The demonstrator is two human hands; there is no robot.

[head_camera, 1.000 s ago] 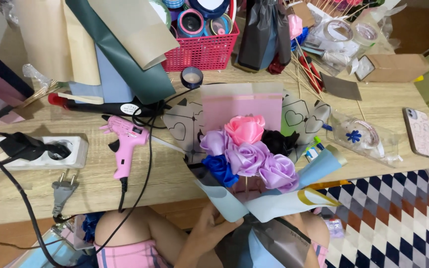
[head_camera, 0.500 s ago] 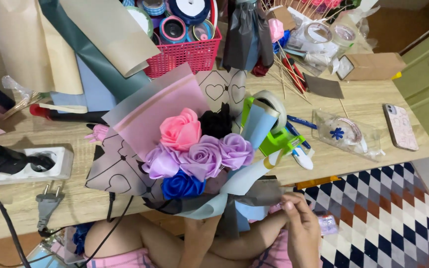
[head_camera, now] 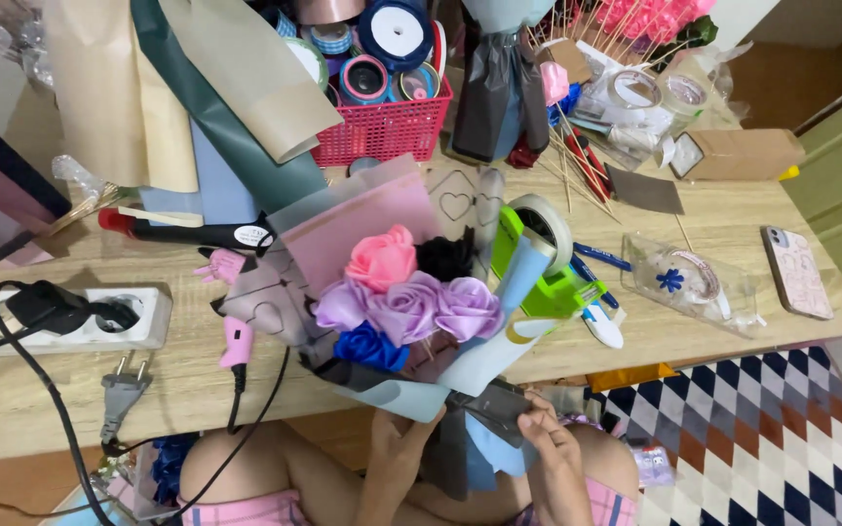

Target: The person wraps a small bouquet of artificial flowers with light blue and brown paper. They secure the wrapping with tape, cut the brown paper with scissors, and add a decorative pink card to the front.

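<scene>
The bouquet now sits lower and further to the left than it did half a second ago, its wrapped stem end drawn down over the table edge toward the person's lap, while the flower heads lie tilted up over the tabletop. A second ago it lay further right, and the pink glue gun stood in plain view; now the wrapping paper covers the gun's upper part and only the handle and cord show just left of the bouquet. The left hand has come up under the pale blue paper and its fingers are curled around the bottom of the wrap, gripping it from below. The right hand has moved in from the right and is pinching the dark grey paper fold at the stem between thumb and fingers, where before it rested lower, near the knee. Judging by this, the wrap is being gathered and tightened at the stem, with both hands now closed on the paper rather than merely steadying the bouquet. The green tape dispenser stands just beside the bouquet's right edge, touching or nearly touching the blue paper; I cannot tell which. The red basket of ribbon spools sits behind the bouquet, the power strip lies well to the left, and a phone lies near the right end of the table.
</scene>
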